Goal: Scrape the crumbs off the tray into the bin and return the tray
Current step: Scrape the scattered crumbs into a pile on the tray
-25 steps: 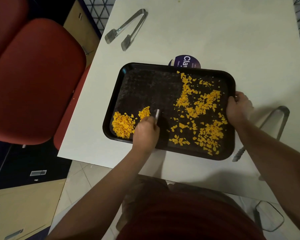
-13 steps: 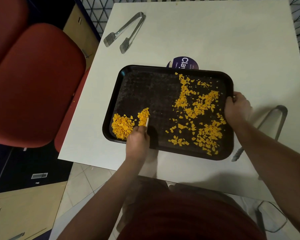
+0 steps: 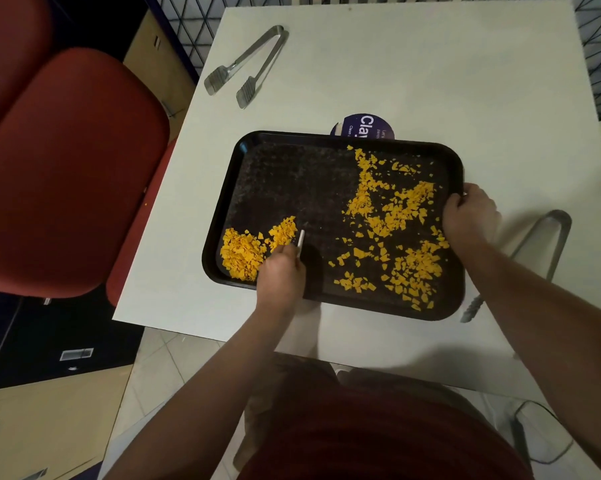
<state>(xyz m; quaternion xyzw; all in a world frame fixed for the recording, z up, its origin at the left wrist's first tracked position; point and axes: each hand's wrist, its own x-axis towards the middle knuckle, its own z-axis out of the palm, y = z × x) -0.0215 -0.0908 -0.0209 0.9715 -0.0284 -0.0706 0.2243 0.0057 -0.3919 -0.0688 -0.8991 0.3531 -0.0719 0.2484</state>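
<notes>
1. Step in hand looks like gathering, not dumping. The black tray sits flat on the white table, and the orange crumbs are being herded into a pile in the near-left corner. No bin anywhere in view, so that part hasn't started as far as I can tell.

2. Left hand is curled around a thin pale scraper, some sort of small stick or card edge; too small to say which. Its tip is right beside the pile, on the pile's right side.

3. Right hand grips the tray's right rim, fingers wrapped over the edge, steadying it.

4. Loads still left: a big scatter of loose crumbs covers the right half of the tray, well apart from the pile. The far-left part is mostly bare.

5. Next move, my guess: reach the scraper over to the right side and drag that scatter leftward toward the pile, keeping the edge low so bits don't hop the rim. The right hand needs to hold firm or the tray slides.

6. Orientation: the tray's long axis runs left to right across the table, turned slightly, with the right end a bit nearer the person. The scraper points away from the person, nearly upright in the view, tilted a touch right.

7. Other stuff: metal tongs at the far-left of the table, another pair just right of the tray, a round purple sticker poking out behind the tray, red chair on the left.
</notes>
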